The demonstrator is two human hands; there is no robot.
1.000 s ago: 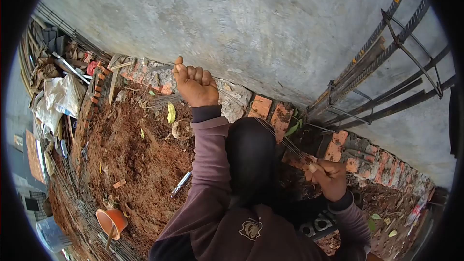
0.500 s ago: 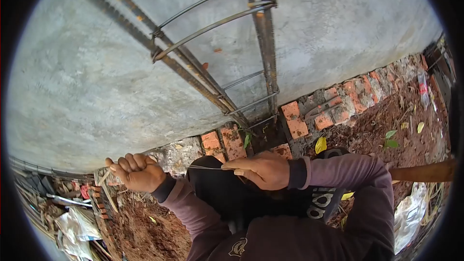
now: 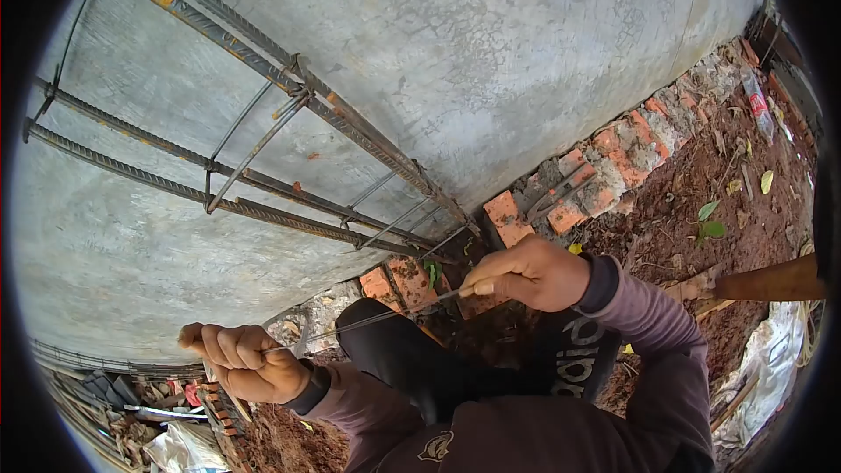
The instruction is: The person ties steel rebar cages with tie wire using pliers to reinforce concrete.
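Observation:
A thin wire (image 3: 368, 320) stretches between my two hands above my knees. My left hand (image 3: 250, 362), at the lower left in front of the grey wall, has its fingers curled round one end of the wire. Further right and a little higher, my right hand (image 3: 530, 273) pinches the other end between thumb and fingers. A tied steel rebar cage (image 3: 263, 186) leans up and to the left beyond both hands, its foot down by the bricks.
The grey wall (image 3: 491, 61) rises behind the cage. Along its base runs a broken brick course (image 3: 613, 158) with a pliers-like tool (image 3: 561, 193) on it. A wooden piece (image 3: 771, 278), a plastic bottle (image 3: 757, 105) and white sheeting (image 3: 762, 377) are at the right; scrap is lower left.
My right hand has moved right and slightly up, and my left hand has moved down, so more wire shows between them. The view has turned, with the cage appearing further left.

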